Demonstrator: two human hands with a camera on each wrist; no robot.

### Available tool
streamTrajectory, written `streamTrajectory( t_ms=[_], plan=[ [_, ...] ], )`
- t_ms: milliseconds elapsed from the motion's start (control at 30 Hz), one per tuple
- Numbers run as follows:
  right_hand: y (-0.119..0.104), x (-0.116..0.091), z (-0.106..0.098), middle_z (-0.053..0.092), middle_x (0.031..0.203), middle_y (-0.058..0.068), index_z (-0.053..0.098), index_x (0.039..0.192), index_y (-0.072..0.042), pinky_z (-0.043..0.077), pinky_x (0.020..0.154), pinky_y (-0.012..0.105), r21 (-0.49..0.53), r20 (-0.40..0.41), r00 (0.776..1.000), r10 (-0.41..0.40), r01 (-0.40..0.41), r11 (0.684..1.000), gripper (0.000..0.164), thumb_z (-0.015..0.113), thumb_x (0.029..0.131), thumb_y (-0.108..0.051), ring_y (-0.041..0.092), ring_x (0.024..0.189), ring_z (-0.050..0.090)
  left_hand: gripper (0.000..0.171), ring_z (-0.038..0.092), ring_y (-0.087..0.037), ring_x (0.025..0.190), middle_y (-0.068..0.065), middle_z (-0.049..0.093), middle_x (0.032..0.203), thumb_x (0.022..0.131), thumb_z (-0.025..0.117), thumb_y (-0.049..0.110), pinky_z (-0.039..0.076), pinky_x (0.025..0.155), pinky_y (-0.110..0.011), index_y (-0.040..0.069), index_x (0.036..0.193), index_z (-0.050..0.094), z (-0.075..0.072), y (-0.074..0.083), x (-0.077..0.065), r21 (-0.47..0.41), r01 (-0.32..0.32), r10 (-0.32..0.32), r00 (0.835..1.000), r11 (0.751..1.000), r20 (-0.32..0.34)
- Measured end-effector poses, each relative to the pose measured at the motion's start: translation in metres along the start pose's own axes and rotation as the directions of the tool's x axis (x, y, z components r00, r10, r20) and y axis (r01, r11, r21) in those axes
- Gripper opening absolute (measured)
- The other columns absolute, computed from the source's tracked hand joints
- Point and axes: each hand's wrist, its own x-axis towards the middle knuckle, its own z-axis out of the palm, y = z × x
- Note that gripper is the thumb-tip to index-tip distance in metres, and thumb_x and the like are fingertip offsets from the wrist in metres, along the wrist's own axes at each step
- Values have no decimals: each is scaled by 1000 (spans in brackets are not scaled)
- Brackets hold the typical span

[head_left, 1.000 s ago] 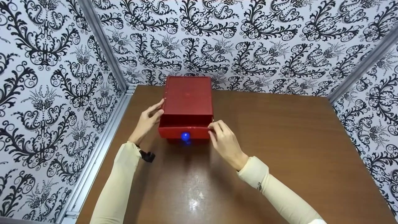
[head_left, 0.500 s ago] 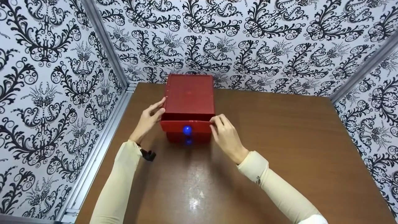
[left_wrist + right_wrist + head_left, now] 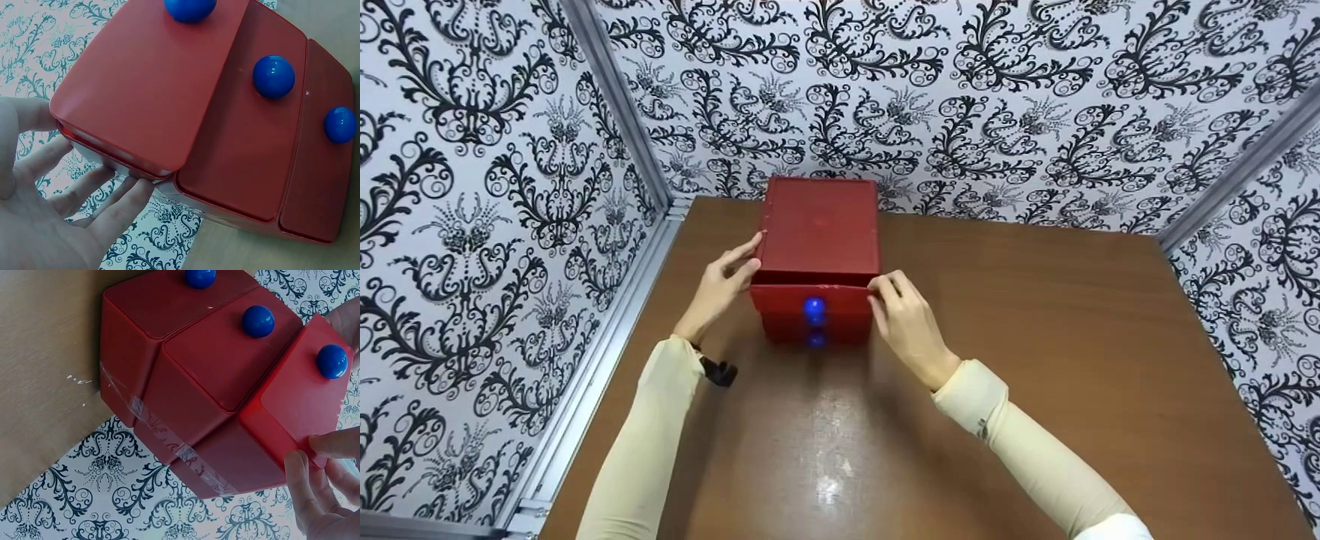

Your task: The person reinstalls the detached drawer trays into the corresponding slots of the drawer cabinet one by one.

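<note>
A red drawer cabinet [image 3: 819, 225] stands at the back of the table, with three stacked drawers and round blue knobs. Its top drawer [image 3: 780, 298] sticks out slightly, leaving a narrow dark gap below the cabinet's top. In the left wrist view the middle drawer [image 3: 236, 146] and bottom drawer [image 3: 318, 180] sit flush. My right hand [image 3: 910, 326] pinches the right corner of the top drawer's front between thumb and fingers. Against the cabinet's left side, near the top drawer, my left hand [image 3: 716, 292] rests with its fingers extended.
Clear tape [image 3: 180, 450] runs along the cabinet's side. A brown wooden table [image 3: 1035, 360] extends to the right and front. Patterned walls [image 3: 960, 97] stand behind and at both sides, with metal rails [image 3: 607, 337] at the left. A black strap piece [image 3: 720, 373] hangs from the left wrist.
The top drawer has slid inward, away from me, and its opening has narrowed. My right hand has moved back with it. The left hand stays at the cabinet's side.
</note>
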Motion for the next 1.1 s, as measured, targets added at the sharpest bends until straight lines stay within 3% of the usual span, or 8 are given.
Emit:
streamTrajectory(
  t_ms=[167, 400, 567, 733, 833, 1100],
  plan=[
    [1, 2, 1, 60, 97, 9, 64, 98, -6, 58, 77, 31, 20, -2, 1000, 17, -17, 1000, 6, 66, 92, -4, 20, 85, 65, 45, 40, -2, 60, -5, 55, 118, 100, 57, 12, 38, 59, -14, 12, 144, 51, -1, -1, 0, -1, 14, -14, 1000, 1000, 7],
    [3, 6, 3, 56, 101, 12, 64, 98, -7, 59, 75, 32, 27, 0, 999, 35, -35, 999, 5, 65, 93, -6, 22, 84, 67, 45, 48, -1, 73, -12, 57, 131, 100, 59, 17, 46, 66, -13, 16, 145, 51, -2, -1, 1, 42, 26, -26, 1000, 999, 3],
    [4, 9, 4, 54, 100, 13, 62, 98, -5, 59, 73, 32, 30, -9, 999, 43, -42, 999, 8, 67, 92, -4, 22, 82, 67, 46, 58, -7, 103, -14, 53, 144, 101, 57, 19, 55, 80, -15, 18, 146, 50, -3, -1, 0, 53, 41, -42, 999, 998, 21],
    [7, 11, 6, 53, 103, 12, 60, 103, -5, 59, 69, 31, 13, 0, 998, 61, -61, 998, 17, 70, 89, -4, 22, 81, 68, 46, 53, -23, 130, -8, 46, 156, 101, 55, 15, 58, 91, -26, 15, 147, 48, -3, -1, 0, 44, 27, -29, 999, 999, 43],
    [8, 13, 6, 52, 105, 13, 59, 107, -4, 60, 68, 32, 12, 4, 997, 72, -72, 997, 21, 70, 89, -4, 22, 78, 67, 46, 54, -26, 131, -8, 45, 156, 102, 54, 14, 57, 92, -28, 14, 147, 48, -3, -1, 0, 45, 20, -22, 999, 999, 41],
    [11, 17, 8, 54, 107, 13, 61, 106, -4, 60, 69, 32, 22, 12, 997, 77, -78, 997, 18, 69, 90, -6, 22, 72, 65, 47, 59, -18, 117, -16, 50, 146, 101, 56, 17, 57, 94, -31, 15, 147, 47, -3, -2, 1, 39, 47, -48, 998, 998, 30]
  ],
)
